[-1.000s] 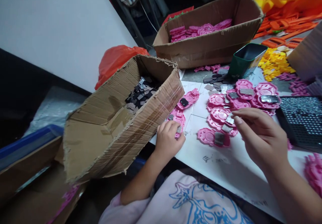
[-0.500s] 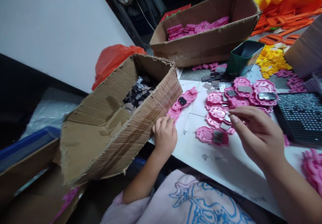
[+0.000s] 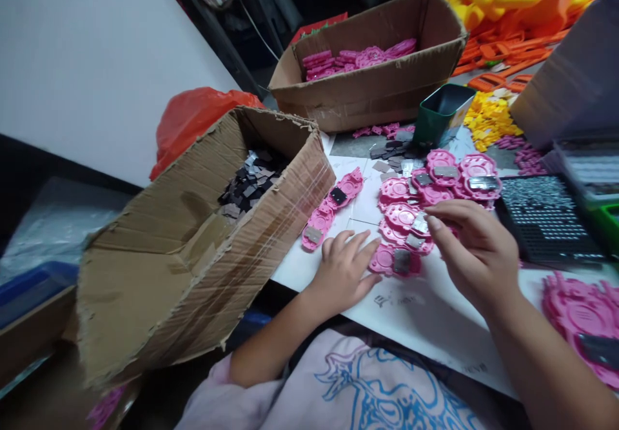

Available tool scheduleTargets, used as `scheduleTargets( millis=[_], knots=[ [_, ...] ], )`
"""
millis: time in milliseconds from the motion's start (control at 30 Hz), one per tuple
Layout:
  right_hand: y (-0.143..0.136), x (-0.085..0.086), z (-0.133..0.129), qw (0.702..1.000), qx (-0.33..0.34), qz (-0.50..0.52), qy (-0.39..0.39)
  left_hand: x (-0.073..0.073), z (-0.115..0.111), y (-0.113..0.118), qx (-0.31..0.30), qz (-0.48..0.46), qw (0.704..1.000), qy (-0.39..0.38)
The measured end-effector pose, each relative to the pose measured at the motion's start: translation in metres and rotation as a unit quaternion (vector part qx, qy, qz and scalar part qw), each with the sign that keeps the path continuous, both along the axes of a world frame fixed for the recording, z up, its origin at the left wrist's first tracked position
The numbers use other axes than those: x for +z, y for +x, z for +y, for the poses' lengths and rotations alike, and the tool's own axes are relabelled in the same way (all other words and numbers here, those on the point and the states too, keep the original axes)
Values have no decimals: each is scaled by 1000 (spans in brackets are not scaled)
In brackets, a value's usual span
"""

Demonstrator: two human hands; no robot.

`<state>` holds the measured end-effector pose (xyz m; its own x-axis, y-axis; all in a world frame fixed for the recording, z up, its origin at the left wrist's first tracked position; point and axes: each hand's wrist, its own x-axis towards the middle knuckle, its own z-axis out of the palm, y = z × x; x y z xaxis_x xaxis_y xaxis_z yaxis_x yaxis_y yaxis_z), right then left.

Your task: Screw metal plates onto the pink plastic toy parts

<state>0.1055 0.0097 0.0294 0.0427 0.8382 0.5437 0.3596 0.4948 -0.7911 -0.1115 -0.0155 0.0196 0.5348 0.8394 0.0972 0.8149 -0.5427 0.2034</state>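
Observation:
My left hand is open, fingers spread above the white table top. Its fingertips are close to a pink plastic part that bears a dark grey square; whether they touch cannot be told. Thumb and index finger of my right hand are pinched together over a cluster of pink plastic parts, several with silvery or grey pieces on them. What the pinch holds, if anything, is too small to make out. Left of the cluster lie pink parts with a grey-brown square and a black square.
A cardboard box of dark flat squares tilts at the table's left edge. Behind stand another box of pink parts and a green container. On the right are a black tray of small shiny pieces and more pink parts.
My left hand has left the pink part beside the cardboard box and moved right, its fingers now spread. My right hand keeps its pinch over the cluster. The view has shifted slightly right.

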Motion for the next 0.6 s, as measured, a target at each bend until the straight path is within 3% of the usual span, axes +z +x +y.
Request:
scheduleTargets(
  millis=[200,300,367,433,467,500,600],
  knots=[
    [0,8,4,993,-36,108,-41,15,16,12,-50,-20,995,-87],
    [16,32,9,991,-74,104,-50,23,22,10,-88,-116,983,-115],
    [36,57,19,993,-75,19,-87,30,29,11,-118,-219,957,-150],
    [59,80,38,973,-95,-140,-159,37,39,18,-155,-353,899,-210],
    [71,88,50,936,-140,-249,-205,41,45,24,-176,-421,854,-250],
    [82,94,64,915,-158,-292,-227,44,52,31,-193,-486,801,-290],
    [107,88,108,836,-159,-422,-311,52,71,53,-184,-627,650,-387]
  ],
)
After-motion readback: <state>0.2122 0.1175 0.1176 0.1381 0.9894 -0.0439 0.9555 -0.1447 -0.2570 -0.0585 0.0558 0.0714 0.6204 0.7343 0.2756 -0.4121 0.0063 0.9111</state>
